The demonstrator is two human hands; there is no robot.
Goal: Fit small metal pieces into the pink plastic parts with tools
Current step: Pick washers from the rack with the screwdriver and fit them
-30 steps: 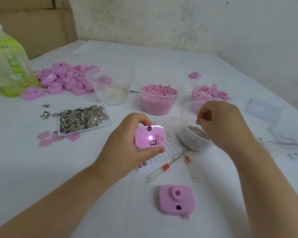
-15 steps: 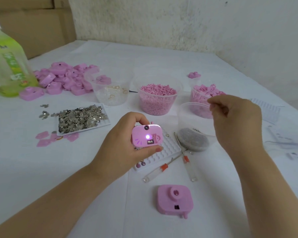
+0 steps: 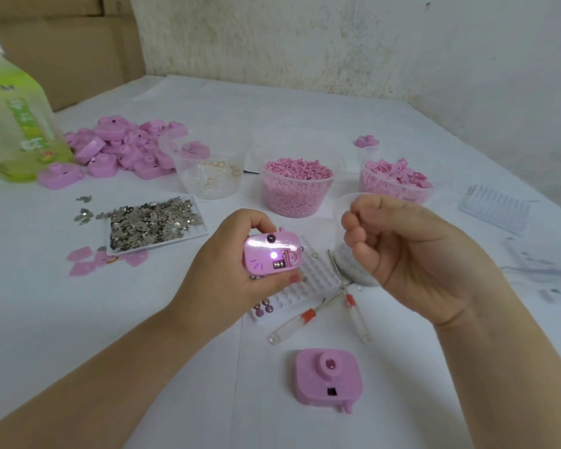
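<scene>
The right hand (image 3: 412, 254) has come away from the clear cup (image 3: 345, 204) toward the left. Its fingers (image 3: 355, 222) are curled; whether they pinch a metal piece I cannot tell. The left hand (image 3: 221, 277) grips the pink part (image 3: 263, 254) just left of them, long side across, slot (image 3: 280, 263) facing up.

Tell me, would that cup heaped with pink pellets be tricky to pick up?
Probably somewhat. The cup of pink pellets is filled near its rim, so tilting would likely spill some. Its thin clear wall may flex under a squeeze. Its full load probably makes it steady against a push.
</scene>
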